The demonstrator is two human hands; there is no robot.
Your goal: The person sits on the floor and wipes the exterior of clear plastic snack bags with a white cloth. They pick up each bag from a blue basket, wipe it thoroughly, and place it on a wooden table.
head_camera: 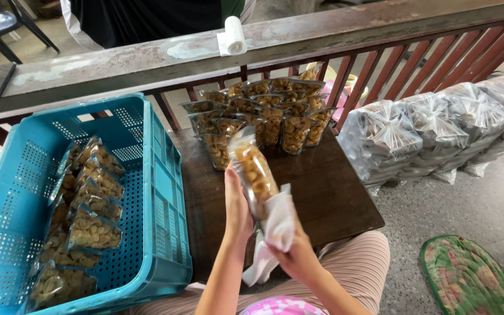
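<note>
Head view: your left hand (237, 211) grips a clear snack bag (254, 170) upright; your right hand (296, 254), just beside it, clutches a white cloth (276, 224) against the bag's lower end.

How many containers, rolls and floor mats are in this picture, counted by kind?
Blue perforated plastic crate: 1
White roll on the railing: 1
Green patterned oval floor mat: 1
Dark wooden low table: 1
Total: 4
</note>
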